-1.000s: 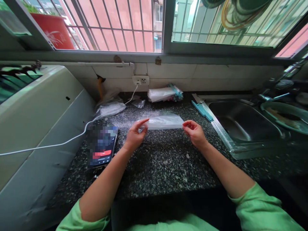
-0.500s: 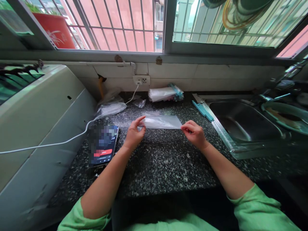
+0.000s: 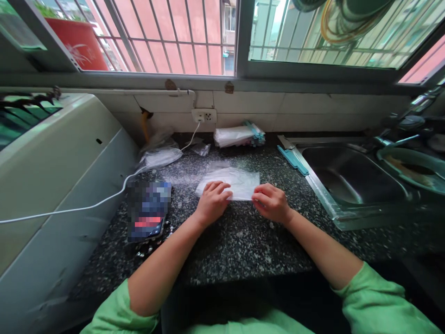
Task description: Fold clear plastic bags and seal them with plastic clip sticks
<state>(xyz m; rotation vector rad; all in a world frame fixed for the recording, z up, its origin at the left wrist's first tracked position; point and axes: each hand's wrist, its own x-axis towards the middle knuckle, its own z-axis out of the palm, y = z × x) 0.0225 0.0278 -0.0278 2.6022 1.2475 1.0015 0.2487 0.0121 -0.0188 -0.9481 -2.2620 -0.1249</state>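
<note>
A clear, creased plastic bag [image 3: 239,180] is spread in front of me, low over the speckled black counter [image 3: 239,250]. My left hand [image 3: 215,200] is curled over its near edge, thumb and fingers closed on the film. Part of the bag sticks out to the left beyond that hand. At the near right corner my right hand [image 3: 271,202] pinches the bag between thumb and fingertips. Between the two hands the near edge runs nearly straight. Whether the bag touches the counter all over, I cannot tell.
A phone [image 3: 148,211] lies left, small shiny pieces beside it. A white cable [image 3: 104,202] runs to the wall socket [image 3: 204,115]. Behind are bundled plastic bags [image 3: 234,136] with blue clips and more film [image 3: 162,157]. Blue sealing clips [image 3: 293,160] lie by the sink [image 3: 347,171].
My left hand has moved right and nearer to me, along the bag's near edge. My right hand has shifted slightly left and nearer. The bag now looks wider from front to back.
</note>
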